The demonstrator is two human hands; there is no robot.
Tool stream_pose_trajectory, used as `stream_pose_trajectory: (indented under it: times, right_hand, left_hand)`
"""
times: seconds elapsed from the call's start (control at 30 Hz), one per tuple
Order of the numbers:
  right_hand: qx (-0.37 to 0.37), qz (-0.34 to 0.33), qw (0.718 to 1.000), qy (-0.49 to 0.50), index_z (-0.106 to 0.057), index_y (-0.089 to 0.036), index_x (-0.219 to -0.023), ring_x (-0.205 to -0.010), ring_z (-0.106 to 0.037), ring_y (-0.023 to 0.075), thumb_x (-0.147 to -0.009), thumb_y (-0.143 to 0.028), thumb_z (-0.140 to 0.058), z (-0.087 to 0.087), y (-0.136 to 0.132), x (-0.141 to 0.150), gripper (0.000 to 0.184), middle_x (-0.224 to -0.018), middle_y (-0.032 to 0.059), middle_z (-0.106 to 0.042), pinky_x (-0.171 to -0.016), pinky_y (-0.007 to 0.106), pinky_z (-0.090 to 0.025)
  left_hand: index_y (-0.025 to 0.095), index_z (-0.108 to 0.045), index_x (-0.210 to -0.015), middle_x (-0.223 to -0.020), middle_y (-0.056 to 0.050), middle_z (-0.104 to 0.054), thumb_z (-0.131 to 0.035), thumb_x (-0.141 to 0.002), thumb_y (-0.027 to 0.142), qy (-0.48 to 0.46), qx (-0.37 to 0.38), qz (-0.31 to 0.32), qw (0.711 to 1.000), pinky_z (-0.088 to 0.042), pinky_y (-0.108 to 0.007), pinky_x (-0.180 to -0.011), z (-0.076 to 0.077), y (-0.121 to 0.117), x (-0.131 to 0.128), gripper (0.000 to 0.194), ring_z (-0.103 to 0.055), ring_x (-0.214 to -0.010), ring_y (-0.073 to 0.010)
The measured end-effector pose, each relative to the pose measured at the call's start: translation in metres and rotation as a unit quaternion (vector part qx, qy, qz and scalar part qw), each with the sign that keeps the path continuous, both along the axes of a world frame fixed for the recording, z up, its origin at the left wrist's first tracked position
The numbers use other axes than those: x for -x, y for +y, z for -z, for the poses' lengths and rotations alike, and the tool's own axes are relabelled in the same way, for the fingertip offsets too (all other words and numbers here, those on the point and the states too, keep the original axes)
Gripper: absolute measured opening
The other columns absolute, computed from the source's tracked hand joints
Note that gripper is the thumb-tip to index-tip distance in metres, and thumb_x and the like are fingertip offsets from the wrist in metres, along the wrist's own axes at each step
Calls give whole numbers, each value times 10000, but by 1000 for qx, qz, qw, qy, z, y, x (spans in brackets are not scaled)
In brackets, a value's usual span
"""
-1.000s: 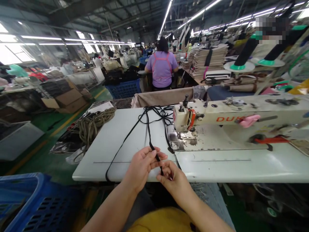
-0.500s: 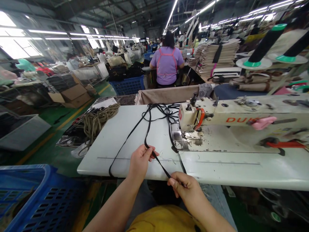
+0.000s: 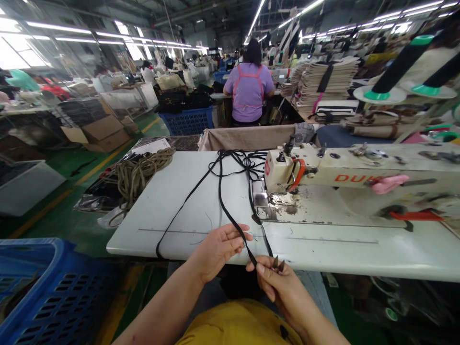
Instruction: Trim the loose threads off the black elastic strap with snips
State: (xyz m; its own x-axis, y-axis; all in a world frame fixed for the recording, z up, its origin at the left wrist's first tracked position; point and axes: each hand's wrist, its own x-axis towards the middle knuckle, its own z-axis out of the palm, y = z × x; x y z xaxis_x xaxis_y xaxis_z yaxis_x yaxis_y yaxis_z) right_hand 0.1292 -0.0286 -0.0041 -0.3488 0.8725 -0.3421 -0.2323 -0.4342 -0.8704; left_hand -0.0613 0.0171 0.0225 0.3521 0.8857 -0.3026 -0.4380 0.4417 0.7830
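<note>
A long narrow black strap [image 3: 223,203] runs from a loose tangle on the white sewing table down to my hands. My right hand [image 3: 275,282] pinches it between thumb and forefinger near the table's front edge. Two dark pointed blade tips, seemingly thread snips [image 3: 276,263], stick up from the same hand; their handles are hidden in the palm. My left hand [image 3: 221,249] has its fingers stretched out beside the strap, which crosses at the fingertips. Other lengths of black strap drape over the table's front edge on both sides. A sewing machine [image 3: 278,175] stands right of the tangle.
Khaki straps [image 3: 140,177] lie heaped left of the table. A blue plastic basket [image 3: 68,287] stands at lower left. Ahead, a person in a purple shirt [image 3: 249,91] sits facing away. Black thread cones [image 3: 398,67] and stacked beige pieces [image 3: 328,86] are at right.
My left hand has loosened from its pinch on the strap and moved right and slightly down, towards my right hand. Blade tips now show above my right hand, which still pinches the strap.
</note>
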Motion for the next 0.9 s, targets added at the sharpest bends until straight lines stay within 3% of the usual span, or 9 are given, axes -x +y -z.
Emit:
stream_pose_trajectory:
  times: [0.2,0.37,0.5,0.6,0.77,0.9]
  right_hand:
    - [4,-31,999,7,-719,-158,-811,-448,-314,93,-820,-620,-737,1,0,-6,462,-453,-56,-444,-513,268,-168]
    - [12,-24,998,-50,-756,-173,-771,-585,-439,128,-748,-615,-799,5,0,-12,445,-681,27,-614,-533,249,-251]
    - [-13,-23,996,-90,-794,-178,-796,-618,-441,144,-760,-595,-794,5,0,-14,418,-726,42,-633,-546,262,-257]
    - [-5,-22,996,-89,-797,-171,-810,-583,-390,126,-759,-596,-794,4,0,-15,428,-687,31,-602,-535,262,-212]
    - [20,-19,999,-23,-757,-148,-804,-539,-277,97,-771,-628,-767,0,-2,-13,482,-649,9,-539,-522,257,-152]
    - [16,-22,1000,0,-737,-143,-763,-558,-291,111,-769,-652,-756,-4,-4,-12,509,-600,-14,-449,-527,261,-157]
  left_hand:
    - [135,-741,-842,-722,-18,-642,-878,-722,352,67,-1,-43,997,-421,-209,-614,-1,-2,-11,284,-541,-636,-89]
    - [132,-695,-733,-634,-31,-645,-828,-744,479,129,-13,-60,990,-443,-222,-566,-2,-2,-16,372,-563,-572,-109]
    - [132,-699,-742,-654,-55,-682,-805,-747,530,189,-19,-67,979,-479,-246,-585,-2,-3,-18,412,-612,-592,-141]
    - [133,-724,-799,-726,-54,-694,-814,-762,474,154,-13,-66,986,-477,-240,-616,-2,-4,-20,355,-607,-645,-134]
    - [166,-761,-1083,-1079,-96,-712,-828,-785,327,-9,-4,-34,999,-460,-226,-744,-3,-8,-22,345,-604,-851,-135]
    - [159,-764,-1113,-985,-93,-692,-840,-780,321,-44,9,-16,999,-467,-254,-769,2,-11,-24,378,-591,-831,-148]
